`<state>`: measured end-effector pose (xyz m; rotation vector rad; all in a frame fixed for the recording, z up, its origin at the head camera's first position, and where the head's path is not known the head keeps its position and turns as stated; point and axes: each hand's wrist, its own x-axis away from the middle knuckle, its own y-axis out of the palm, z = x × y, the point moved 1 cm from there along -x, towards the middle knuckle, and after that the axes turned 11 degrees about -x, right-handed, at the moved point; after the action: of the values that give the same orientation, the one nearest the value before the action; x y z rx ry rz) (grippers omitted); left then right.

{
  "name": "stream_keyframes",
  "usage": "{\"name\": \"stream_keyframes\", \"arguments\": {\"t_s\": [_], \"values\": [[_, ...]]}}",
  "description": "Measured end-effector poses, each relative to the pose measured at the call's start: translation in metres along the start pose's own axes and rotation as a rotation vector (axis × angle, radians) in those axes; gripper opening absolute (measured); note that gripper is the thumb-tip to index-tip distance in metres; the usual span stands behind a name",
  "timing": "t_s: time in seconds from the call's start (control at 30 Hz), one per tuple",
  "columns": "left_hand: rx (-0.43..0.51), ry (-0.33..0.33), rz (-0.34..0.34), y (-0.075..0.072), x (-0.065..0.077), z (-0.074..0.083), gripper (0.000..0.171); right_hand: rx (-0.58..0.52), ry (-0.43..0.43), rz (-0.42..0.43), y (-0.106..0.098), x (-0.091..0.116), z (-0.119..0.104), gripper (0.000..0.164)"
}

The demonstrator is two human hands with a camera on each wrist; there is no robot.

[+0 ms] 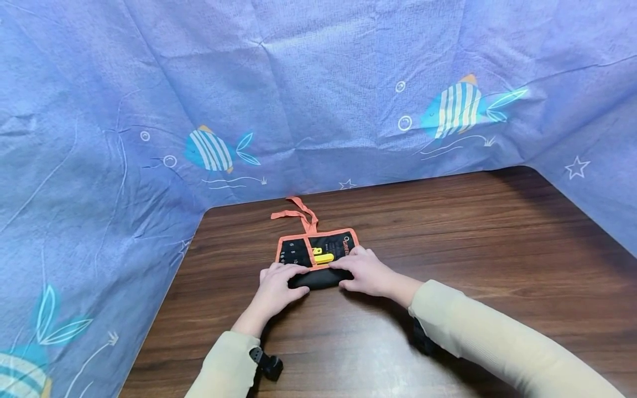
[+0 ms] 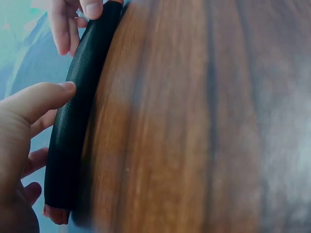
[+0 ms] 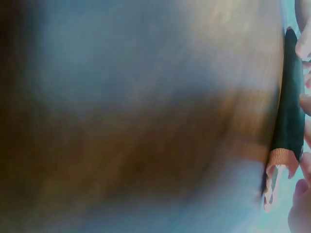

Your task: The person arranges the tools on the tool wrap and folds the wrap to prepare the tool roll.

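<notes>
A black cloth tool roll (image 1: 330,246) with orange edging lies on the table, its near part rolled into a thick black tube (image 1: 323,281). White numbers mark its left panel, and yellow pieces (image 1: 323,258) are printed or tucked beside the orange middle band. My left hand (image 1: 278,284) grips the tube's left end, thumb on the near side and fingers over the top. At the other end, my right hand (image 1: 368,273) holds it the same way. In the right wrist view, a pale shiny piece (image 3: 276,183) pokes out of the tube's orange-edged end.
Two orange ties (image 1: 303,213) trail from the roll's far edge toward the back of the dark wooden table (image 1: 473,237). Behind and at both sides hangs a blue curtain (image 1: 318,99) with fish prints. A black strap device (image 1: 269,365) sits on the left wrist.
</notes>
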<state>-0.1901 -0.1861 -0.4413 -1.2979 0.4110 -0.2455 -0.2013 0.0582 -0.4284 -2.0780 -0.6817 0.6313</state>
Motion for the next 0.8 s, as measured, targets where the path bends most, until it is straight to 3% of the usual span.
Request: {"name": "stream_keyframes", "arguments": {"t_s": [0.3,0.57,0.8], "values": [[0.031,0.034,-0.027,0.0036,-0.0018,-0.0047,0.038,-0.042,0.033,-0.052,0.0018,-0.0028,0.0055,0.049],[-0.011,0.070,-0.033,0.0049,-0.0032,-0.0049,0.039,-0.043,0.033,-0.065,0.0023,-0.0057,0.0048,0.048],[-0.027,0.059,-0.050,0.0032,-0.0056,0.0012,0.039,-0.082,0.061,-0.069,0.0019,-0.0053,0.0044,0.048]]}}
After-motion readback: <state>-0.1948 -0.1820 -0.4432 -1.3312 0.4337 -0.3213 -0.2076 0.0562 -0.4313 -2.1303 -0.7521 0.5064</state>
